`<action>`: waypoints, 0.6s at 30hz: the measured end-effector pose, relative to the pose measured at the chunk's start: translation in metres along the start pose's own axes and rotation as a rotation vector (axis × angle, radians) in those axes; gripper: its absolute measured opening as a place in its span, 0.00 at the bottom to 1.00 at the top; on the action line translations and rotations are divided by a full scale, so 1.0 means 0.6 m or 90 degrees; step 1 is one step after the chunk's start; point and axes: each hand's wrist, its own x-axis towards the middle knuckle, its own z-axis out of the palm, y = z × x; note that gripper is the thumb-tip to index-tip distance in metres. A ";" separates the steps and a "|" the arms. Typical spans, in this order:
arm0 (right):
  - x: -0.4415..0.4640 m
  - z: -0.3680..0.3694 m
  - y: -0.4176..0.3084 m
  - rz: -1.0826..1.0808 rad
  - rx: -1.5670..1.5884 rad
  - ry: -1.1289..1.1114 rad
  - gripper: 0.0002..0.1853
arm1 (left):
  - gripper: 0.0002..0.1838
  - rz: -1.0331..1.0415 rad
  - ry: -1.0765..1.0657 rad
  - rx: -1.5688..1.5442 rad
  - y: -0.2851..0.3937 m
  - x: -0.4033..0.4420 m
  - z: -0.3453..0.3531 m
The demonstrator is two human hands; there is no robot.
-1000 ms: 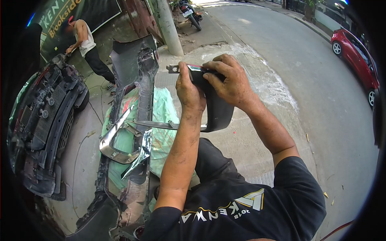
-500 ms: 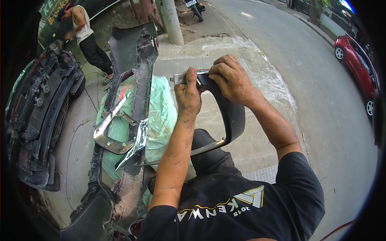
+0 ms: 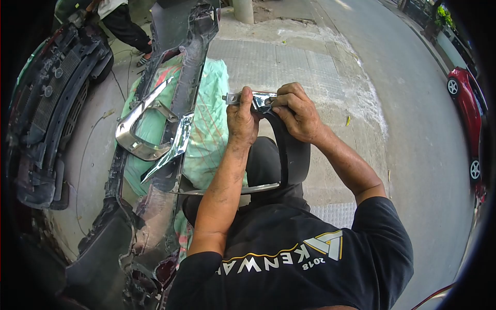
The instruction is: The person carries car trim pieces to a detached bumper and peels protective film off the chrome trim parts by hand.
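Some chrome trim point(image 3: 147, 151) across the bumper point(image 3: 199, 62)

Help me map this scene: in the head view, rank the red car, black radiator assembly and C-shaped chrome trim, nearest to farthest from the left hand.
1. C-shaped chrome trim, left of the left hand.
2. Black radiator assembly, farther left.
3. Red car, far right.
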 end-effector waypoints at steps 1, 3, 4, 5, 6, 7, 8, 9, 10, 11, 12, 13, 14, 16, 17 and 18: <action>-0.001 0.005 -0.007 0.041 0.044 0.018 0.14 | 0.19 -0.022 -0.003 -0.010 0.002 -0.004 -0.006; 0.003 0.011 -0.033 0.124 0.129 0.055 0.17 | 0.19 -0.031 0.023 0.005 0.006 -0.012 -0.009; 0.007 0.012 -0.036 0.093 0.072 0.027 0.18 | 0.19 -0.031 0.030 0.019 0.006 -0.018 -0.009; 0.011 0.014 -0.036 0.063 0.014 0.000 0.19 | 0.19 -0.033 0.036 0.033 0.005 -0.024 -0.011; 0.012 0.017 -0.036 0.033 -0.043 -0.027 0.20 | 0.18 -0.021 0.040 0.019 -0.002 -0.021 -0.019; 0.011 0.019 -0.035 0.025 -0.066 -0.036 0.19 | 0.19 -0.031 0.032 0.014 -0.004 -0.024 -0.026; 0.012 0.020 -0.033 0.015 -0.090 -0.046 0.18 | 0.20 -0.039 0.022 0.008 -0.001 -0.024 -0.034; 0.012 0.022 -0.030 0.004 -0.114 -0.058 0.16 | 0.21 -0.046 0.014 0.000 0.001 -0.025 -0.039; 0.012 0.025 -0.028 -0.021 -0.132 -0.060 0.16 | 0.20 -0.053 0.029 -0.007 0.002 -0.027 -0.041; 0.011 0.029 -0.027 -0.045 -0.148 -0.063 0.15 | 0.20 -0.050 0.050 0.005 0.005 -0.031 -0.041; 0.008 0.033 -0.027 -0.069 -0.164 -0.065 0.14 | 0.19 -0.049 0.072 0.018 0.009 -0.036 -0.041; 0.003 0.037 -0.026 -0.076 -0.158 -0.071 0.14 | 0.19 -0.048 0.094 0.032 0.011 -0.041 -0.043; -0.005 0.042 -0.025 -0.083 -0.152 -0.078 0.14 | 0.18 -0.040 0.094 0.030 0.006 -0.046 -0.054; -0.022 0.049 -0.025 -0.084 -0.133 -0.093 0.13 | 0.18 -0.039 0.117 0.036 -0.006 -0.053 -0.076; -0.030 0.051 -0.026 -0.078 -0.121 -0.102 0.12 | 0.17 -0.039 0.127 0.039 -0.010 -0.057 -0.084; -0.036 0.051 -0.026 -0.075 -0.111 -0.110 0.11 | 0.17 -0.043 0.122 0.044 -0.010 -0.061 -0.087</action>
